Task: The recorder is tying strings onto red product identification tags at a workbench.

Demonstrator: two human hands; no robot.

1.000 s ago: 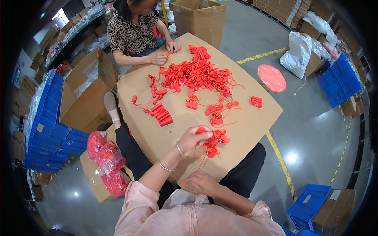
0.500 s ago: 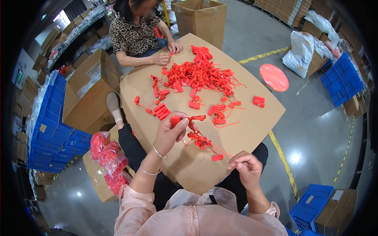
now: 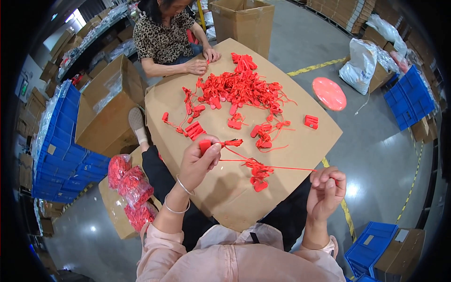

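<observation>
Over the cardboard sheet (image 3: 291,155) in the head view, the left hand (image 3: 199,162) pinches a small stack of red plastic seal tags (image 3: 206,144), while the right hand (image 3: 326,190) is clenched around their thin red tails (image 3: 282,168), pulled taut between the two. More tags dangle mid-strand (image 3: 257,173). A hard tug could likely drag those loose ones off the edge, or snag the big red pile (image 3: 239,89) near the co-worker's hands (image 3: 199,66).
</observation>
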